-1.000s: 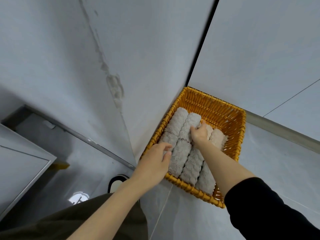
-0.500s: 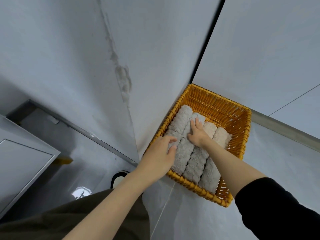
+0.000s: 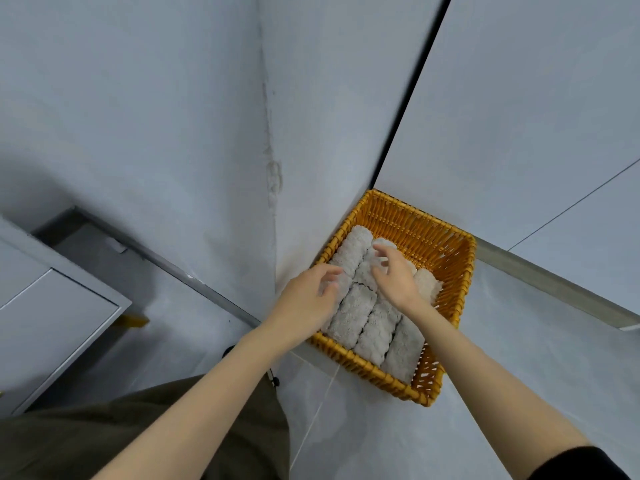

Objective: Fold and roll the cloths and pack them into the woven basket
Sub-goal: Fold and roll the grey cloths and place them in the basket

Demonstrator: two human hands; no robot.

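Observation:
An orange woven basket (image 3: 427, 226) sits on a grey tiled surface in a wall corner. Several rolled grey-beige cloths (image 3: 353, 315) lie packed side by side in it. My left hand (image 3: 308, 299) hovers over the rolls at the basket's left side, fingers loosely curled and holding nothing. Just to its right, my right hand (image 3: 394, 273) is over the middle rolls with fingers spread and relaxed, also empty. Both hands look lifted slightly off the cloths; contact is hard to judge. The right part of the basket holds no rolls.
Grey walls meet in a corner right behind the basket, with a dark vertical gap (image 3: 408, 98) above it. A metal ledge (image 3: 554, 285) runs off to the right. A grey cabinet panel (image 3: 52, 313) is at lower left. My olive garment (image 3: 138, 438) fills the bottom.
My right hand went from pressing on the middle rolls to lifting off with fingers spread. My left hand shifted slightly right over the left rolls. The view moved, leaving the basket lower in frame.

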